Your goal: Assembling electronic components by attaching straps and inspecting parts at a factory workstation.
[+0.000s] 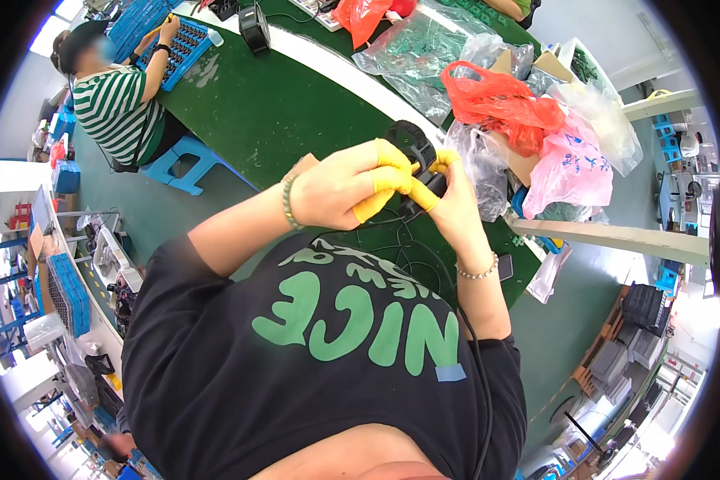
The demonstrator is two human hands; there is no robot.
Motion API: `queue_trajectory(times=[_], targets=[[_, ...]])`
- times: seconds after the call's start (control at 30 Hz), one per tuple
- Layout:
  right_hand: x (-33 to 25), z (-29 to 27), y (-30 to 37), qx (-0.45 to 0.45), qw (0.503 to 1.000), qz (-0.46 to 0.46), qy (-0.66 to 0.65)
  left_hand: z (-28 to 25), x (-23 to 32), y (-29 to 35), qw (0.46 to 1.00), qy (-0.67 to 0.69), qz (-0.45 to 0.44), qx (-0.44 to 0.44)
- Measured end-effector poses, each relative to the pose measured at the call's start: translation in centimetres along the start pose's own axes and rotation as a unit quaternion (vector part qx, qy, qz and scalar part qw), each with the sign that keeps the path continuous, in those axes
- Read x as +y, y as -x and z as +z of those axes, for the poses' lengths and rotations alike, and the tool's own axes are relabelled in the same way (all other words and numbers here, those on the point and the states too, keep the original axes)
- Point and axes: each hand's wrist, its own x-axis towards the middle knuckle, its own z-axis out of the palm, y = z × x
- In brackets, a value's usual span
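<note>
hands (336,190) (461,206) gripping black part (412,142), shape unclear

I wear a black short-sleeved T-shirt (208,360) printed with rounded green lettering (352,324), some large, some small, with a blue patch (450,373) at its edge. Yellow covers (392,178) sheathe fingers on my left grip (328,192) and right grip (456,202). A green beaded bracelet (288,202) circles my left wrist, a paler beaded bracelet (478,272) my right. A black cable (486,392) runs down my shirt.

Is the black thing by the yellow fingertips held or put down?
Held: the left hand and right hand grip the black thing between them. Can't tell if it touches the table.
</note>
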Motion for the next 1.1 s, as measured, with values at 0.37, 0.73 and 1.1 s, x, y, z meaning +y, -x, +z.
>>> queue_trajectory(times=[0.37, 0.73, 1.1], targets=[[-3.4, 1.3, 1.7, 0.102, 0.976, -0.142, 0.127, 1.0, -1.1, -1.0, 0.985, 0.048, -0.158, -0.049], [-6.4, 0.8, 2.6, 0.1, 0.972, -0.177, 0.121, 1.5, 0.8, -2.2, 0.759, 0.598, -0.19, 0.177], [-5.5, 1.9, 3.1, 0.112, 0.96, -0.243, 0.079, 2.7, -0.8, -4.4, 0.871, 0.439, -0.196, 0.097]])
